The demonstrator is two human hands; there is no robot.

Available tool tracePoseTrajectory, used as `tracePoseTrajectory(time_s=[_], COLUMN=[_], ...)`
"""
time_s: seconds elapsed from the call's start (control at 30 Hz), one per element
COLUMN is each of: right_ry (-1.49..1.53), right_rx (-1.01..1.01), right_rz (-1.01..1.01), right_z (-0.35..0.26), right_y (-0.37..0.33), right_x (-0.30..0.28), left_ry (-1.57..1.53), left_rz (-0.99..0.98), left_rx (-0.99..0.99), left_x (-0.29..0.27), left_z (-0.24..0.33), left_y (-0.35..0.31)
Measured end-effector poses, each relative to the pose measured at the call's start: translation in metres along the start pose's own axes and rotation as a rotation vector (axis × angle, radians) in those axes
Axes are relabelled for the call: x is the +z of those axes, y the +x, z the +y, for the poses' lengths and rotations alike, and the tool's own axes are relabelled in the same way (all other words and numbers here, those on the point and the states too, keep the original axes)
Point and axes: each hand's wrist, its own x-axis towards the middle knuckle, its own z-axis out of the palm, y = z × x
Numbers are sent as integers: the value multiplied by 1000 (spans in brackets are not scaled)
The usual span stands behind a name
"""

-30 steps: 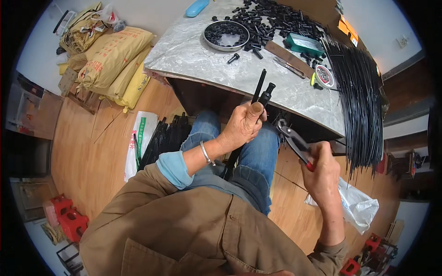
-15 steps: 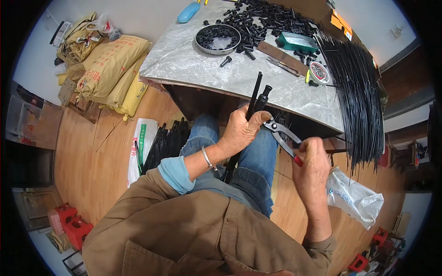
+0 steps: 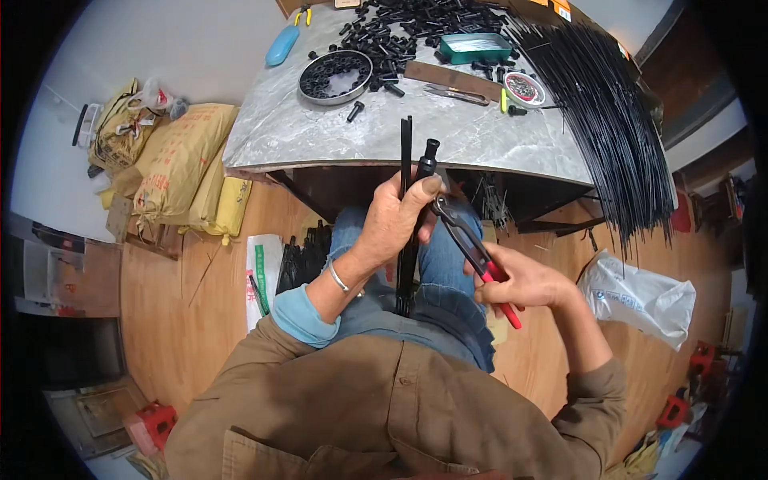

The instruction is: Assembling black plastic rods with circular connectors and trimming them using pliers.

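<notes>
Upright over my lap, my left hand (image 3: 390, 216) is closed around a bundle of thin black rods (image 3: 406, 144). A black tubular fitting (image 3: 427, 164) rises beside the rods, by my thumb. Red-handled pliers (image 3: 461, 230) are gripped in my right hand (image 3: 524, 276). Their jaws touch or nearly touch the area just below my left thumb; what lies between the jaws is too small to make out. The rods' lower ends reach down between my thighs.
On the grey marbled table (image 3: 264, 132) lie a round tray of black rings (image 3: 336, 78), many loose black fittings (image 3: 392, 36), a green box (image 3: 476, 48), tweezers (image 3: 456, 95) and a small bowl (image 3: 524, 90). Long black rods (image 3: 608, 120) overhang its right edge. Yellow sacks (image 3: 184, 160) stand left.
The pliers have swung more upright and their handles have come closer together. My right hand has turned and shifted slightly left. The rods have tilted to nearly vertical, and the whole view has shifted.
</notes>
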Motion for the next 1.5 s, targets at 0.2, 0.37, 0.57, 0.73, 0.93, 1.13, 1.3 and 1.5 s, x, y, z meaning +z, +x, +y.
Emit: tracePoseTrajectory(time_s=[0.2,0.37,0.57,0.73,0.93,1.13,1.3,1.5], right_ry=[-165,461,-515,552,-306,316,878,-447], right_rx=[-418,-70,-607,-82,-251,-173,-126,-442], right_rz=[498,-160,572,-26,227,163,-392,545], right_z=[6,24,9,15,0,10,28,-14], right_y=[-10,-17,-13,-25,-20,-18,1,-4], right_x=[17,16,10,16,9,17,24,29], left_ry=[88,75,49,51,71,67,52,68], left_rz=[-15,-92,-55,-92,-31,-30,-60,-10], left_rx=[16,50,46,55,59,70,89,120], left_x=[-7,-1,-6,-5,-2,-9,-6,-18], left_z=[-2,-6,-5,3,-1,4,-1,-1], left_y=[-4,-8,-9,-15,-17,-19,-17,-16])
